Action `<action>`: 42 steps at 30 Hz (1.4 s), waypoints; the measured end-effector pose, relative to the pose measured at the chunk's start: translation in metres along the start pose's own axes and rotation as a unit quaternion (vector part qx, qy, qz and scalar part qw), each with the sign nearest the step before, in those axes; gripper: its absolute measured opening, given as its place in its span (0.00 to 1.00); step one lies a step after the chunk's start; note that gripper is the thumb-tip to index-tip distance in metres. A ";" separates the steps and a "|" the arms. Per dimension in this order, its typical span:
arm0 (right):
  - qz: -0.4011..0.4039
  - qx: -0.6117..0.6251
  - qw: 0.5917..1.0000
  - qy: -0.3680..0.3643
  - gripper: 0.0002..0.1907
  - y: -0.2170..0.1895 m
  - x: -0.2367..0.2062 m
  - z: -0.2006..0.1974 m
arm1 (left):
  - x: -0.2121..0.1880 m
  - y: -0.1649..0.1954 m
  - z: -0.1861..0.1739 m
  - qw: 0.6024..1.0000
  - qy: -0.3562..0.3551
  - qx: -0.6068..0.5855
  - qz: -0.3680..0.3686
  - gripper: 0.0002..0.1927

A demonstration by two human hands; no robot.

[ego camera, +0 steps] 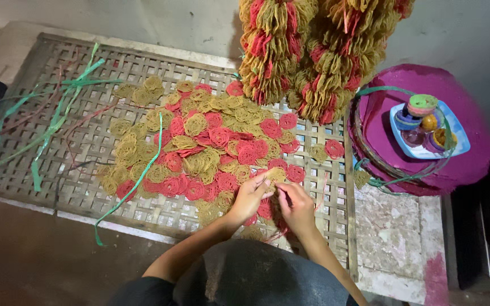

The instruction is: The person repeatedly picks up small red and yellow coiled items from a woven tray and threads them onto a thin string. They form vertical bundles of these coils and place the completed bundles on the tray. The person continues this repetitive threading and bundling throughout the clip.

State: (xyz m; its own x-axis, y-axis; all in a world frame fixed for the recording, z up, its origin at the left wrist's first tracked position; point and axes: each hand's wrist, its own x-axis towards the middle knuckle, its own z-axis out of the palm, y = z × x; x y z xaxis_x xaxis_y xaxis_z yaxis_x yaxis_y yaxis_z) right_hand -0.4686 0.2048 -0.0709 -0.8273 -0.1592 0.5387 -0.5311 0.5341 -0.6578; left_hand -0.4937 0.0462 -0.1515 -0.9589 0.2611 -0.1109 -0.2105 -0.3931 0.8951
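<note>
- The left hand (249,197) is over the near edge of a heap of round noodle-like crackers (211,147). Its fingers are bent and pinch a yellow cracker (273,175) at the tips.
- The right hand (297,205) is just beside the left one, and the two hands almost touch. Its fingers are curled and seem to pinch something thin at the same yellow cracker. What exactly it holds, one cannot tell.
- The heap has yellow and red crackers mixed together. It lies on a woven bamboo tray (75,187), which rests on a stone slab (395,238).
- One red cracker (334,148) and one yellow cracker lie a little apart from the heap, near the right rim of the tray.
- Green plastic strings (58,113) are spread on the left part of the tray, well apart from the hands. One long green string (140,181) goes across the left side of the heap.
- Two thick bundles of strung crackers (313,51) hang above the far side of the tray.
- To the right there is a round purple basket lid (466,164), and on it a small blue-edged plate (455,133) with little coloured cups.
</note>
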 end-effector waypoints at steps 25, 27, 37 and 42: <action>0.254 0.326 0.910 -0.025 0.13 0.071 -0.032 0.000 | 0.020 0.042 0.034 0.884 -0.046 0.426 0.187 0.12; 0.321 0.363 0.875 0.005 0.06 0.087 -0.037 0.015 | 0.022 0.036 0.034 0.900 -0.040 0.412 0.138 0.18; 0.296 0.179 0.938 -0.003 0.07 0.079 -0.044 -0.007 | 0.024 0.002 0.001 0.775 0.001 0.617 0.137 0.17; 0.236 0.049 0.970 0.025 0.06 0.042 -0.034 -0.005 | 0.039 -0.011 -0.017 0.990 -0.011 0.111 -0.088 0.18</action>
State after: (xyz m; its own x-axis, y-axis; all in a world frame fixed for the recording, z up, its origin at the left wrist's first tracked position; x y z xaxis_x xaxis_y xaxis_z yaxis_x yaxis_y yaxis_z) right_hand -0.4619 0.2364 -0.1140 -0.9739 0.1250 0.1894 -0.1132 0.4556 -0.8829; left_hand -0.5315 0.0461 -0.1731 -0.9060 0.3287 -0.2667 -0.3249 -0.1364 0.9359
